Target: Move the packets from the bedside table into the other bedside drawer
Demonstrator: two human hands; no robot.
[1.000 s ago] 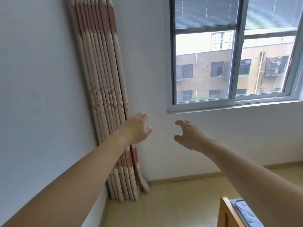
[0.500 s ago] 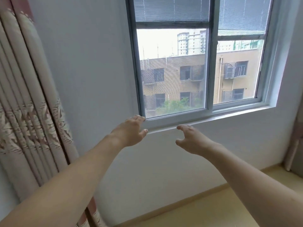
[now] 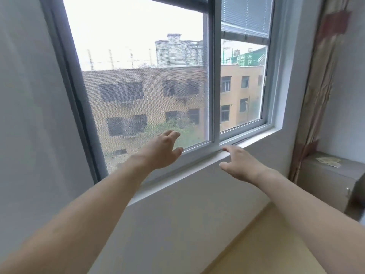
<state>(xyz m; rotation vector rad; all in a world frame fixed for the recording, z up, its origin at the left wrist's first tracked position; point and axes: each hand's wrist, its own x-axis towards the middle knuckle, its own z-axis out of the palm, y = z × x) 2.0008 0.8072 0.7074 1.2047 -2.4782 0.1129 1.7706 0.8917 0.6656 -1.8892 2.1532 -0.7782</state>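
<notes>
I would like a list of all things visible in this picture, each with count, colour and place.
window: one, grey frame, centre, wall ahead
blind: one, grey, top of the right pane
windowsill: one, white, under the window
curtain: one, beige with red bands, right of the window
bedside table: one, brown, far right
packets: a few, pale, blurred, on the bedside table
floor: tan, lower right
left hand: empty, fingers relaxed, before the window
right hand: empty, fingers relaxed, below the windowsill
</notes>
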